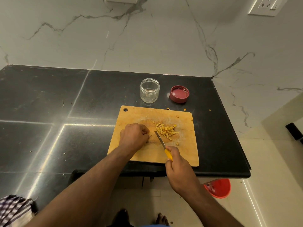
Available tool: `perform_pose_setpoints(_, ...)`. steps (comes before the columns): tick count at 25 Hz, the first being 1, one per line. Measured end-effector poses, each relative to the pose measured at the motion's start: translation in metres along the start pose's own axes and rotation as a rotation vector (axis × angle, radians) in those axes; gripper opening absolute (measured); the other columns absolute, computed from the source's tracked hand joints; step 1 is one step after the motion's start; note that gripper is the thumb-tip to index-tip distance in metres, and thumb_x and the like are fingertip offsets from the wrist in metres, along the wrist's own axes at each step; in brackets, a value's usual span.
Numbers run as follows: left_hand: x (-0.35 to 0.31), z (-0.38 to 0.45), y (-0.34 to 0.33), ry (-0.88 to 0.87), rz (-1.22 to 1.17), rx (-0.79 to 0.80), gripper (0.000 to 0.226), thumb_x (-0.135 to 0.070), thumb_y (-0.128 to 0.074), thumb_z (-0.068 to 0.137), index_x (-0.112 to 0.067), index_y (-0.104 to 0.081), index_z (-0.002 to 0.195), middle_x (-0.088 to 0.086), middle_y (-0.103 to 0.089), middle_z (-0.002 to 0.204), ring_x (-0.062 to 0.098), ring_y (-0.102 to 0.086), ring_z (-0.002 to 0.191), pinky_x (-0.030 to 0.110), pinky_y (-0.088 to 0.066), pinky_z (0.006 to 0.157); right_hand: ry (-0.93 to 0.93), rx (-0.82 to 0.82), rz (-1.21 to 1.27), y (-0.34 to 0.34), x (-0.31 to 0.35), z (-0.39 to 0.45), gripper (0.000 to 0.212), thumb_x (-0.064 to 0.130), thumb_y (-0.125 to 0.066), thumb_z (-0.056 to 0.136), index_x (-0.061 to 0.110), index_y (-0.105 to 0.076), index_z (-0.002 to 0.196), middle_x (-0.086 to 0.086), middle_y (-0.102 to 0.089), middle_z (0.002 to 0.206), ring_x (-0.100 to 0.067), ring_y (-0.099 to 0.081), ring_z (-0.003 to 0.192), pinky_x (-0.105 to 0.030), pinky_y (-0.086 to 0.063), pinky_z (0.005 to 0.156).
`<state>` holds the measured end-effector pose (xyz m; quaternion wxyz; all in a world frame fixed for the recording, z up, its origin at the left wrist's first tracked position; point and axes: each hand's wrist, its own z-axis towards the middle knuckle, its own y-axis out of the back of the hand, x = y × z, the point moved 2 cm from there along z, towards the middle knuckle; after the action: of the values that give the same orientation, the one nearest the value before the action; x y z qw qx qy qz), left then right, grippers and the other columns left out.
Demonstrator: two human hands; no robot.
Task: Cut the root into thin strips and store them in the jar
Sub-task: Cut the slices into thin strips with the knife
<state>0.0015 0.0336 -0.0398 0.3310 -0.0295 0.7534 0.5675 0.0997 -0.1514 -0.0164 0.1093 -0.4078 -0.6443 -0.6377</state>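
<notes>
Root piece (pixel 150 134) sits on the wooden cutting board (pixel 131 115), left of centre, mostly hidden under my fingers, only a small pale-yellow end showing. My left hand (pixel 133 135) is curled over it, fingertips pinching it down against the board. Knife (pixel 161 142) in my right hand (pixel 177 166): fingers wrapped round the yellow handle, blade angled up and left, tip just beside the root piece; cannot tell if the edge touches it. Pile of cut yellow strips (pixel 165 130) lies right of the blade, near board centre, short uneven pieces, a few loose ones scattered off the heap toward the board's near side and right edge. A couple of stray bits (pixel 185 109) are off the board on the black counter (pixel 49 104), just past its far edge.

Clear jar (pixel 149 90) stands upright on the counter beyond the board, open-topped, looks to hold nothing. Red lid (pixel 179 94) lies beside it to the right, inner side up, apart from the jar.

White marble-look wall (pixel 147 38) behind, wall socket (pixel 265 5) top right. Red bucket (pixel 218 188) on the floor under the counter edge. Checked cloth (pixel 13 208) at bottom left. My bare feet (pixel 161 218) visible at the bottom.
</notes>
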Motion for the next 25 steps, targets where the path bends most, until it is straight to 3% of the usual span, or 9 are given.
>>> perform_pose_setpoints(8, -0.001, 0.001, 0.0, 0.067, -0.012, 0.019, 0.017, -0.032, -0.067, 0.09, -0.034, -0.076, 0.104, -0.016, -0.071, 0.105, 0.015, -0.057, 0.106, 0.047, -0.046, 0.094, 0.078, 0.006, -0.108, -0.006, 0.014, 0.011, 0.043, 0.019, -0.037, 0.102, 0.027, -0.031, 0.144, 0.001, -0.058, 0.097, -0.015, -0.056, 0.079, -0.031, -0.041, 0.066)
perform_pose_setpoints(18, -0.003, -0.001, 0.002, 0.09, -0.031, 0.003, 0.013, -0.032, -0.066, 0.09, -0.032, -0.077, 0.097, -0.017, -0.07, 0.1, 0.017, -0.056, 0.106, 0.048, -0.042, 0.095, 0.073, 0.047, -0.209, -0.012, 0.016, 0.014, 0.037, 0.02, -0.033, 0.102, 0.026, -0.027, 0.137, -0.002, -0.057, 0.095, -0.019, -0.057, 0.077, -0.037, -0.048, 0.066)
perform_pose_setpoints(25, 0.0, -0.002, 0.0, 0.114, -0.041, -0.011, 0.015, -0.033, -0.07, 0.089, -0.034, -0.074, 0.103, -0.015, -0.07, 0.105, 0.016, -0.056, 0.109, 0.047, -0.042, 0.095, 0.069, -0.044, -0.167, -0.003, 0.006, -0.008, 0.04, 0.022, -0.036, 0.103, 0.028, -0.03, 0.142, 0.004, -0.058, 0.099, -0.01, -0.056, 0.078, -0.021, -0.043, 0.062)
